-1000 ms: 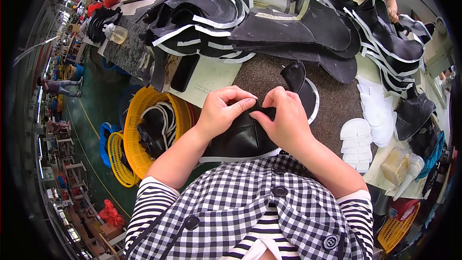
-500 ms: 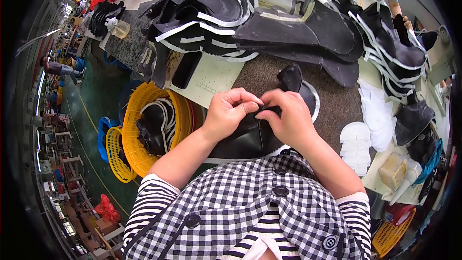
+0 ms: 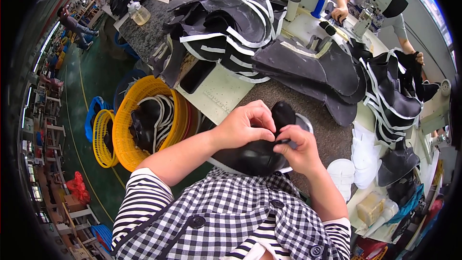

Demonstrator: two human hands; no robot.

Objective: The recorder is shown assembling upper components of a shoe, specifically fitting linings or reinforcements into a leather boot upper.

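A glossy black leather boot upper [image 3: 250, 158] with a white edge lies at the table's front, close against my checked apron. My left hand [image 3: 248, 125] is over it with thumb and forefinger pinched together. Beside it, my right hand [image 3: 301, 149] pinches a small dark bit at the upper's middle, too small to name. The two sets of fingertips nearly meet. What the left fingertips hold, if anything, is hidden. Just beyond my hands a rounded black flap [image 3: 283, 113] of the piece stands up.
Stacked black uppers with white edging [image 3: 226, 19] and dark grey panels [image 3: 313, 67] cover the far table. A phone [image 3: 197, 77] lies left, white pads [image 3: 365, 156] right. A yellow basket [image 3: 120, 137] holds more uppers. At far right, a co-worker's hand [image 3: 340, 14] is near a sewing machine [image 3: 363, 21].
The view has shifted, bringing more of the co-worker and machine into sight. My right hand has lowered a little relative to my left. Both hands stay pinched over the boot upper.
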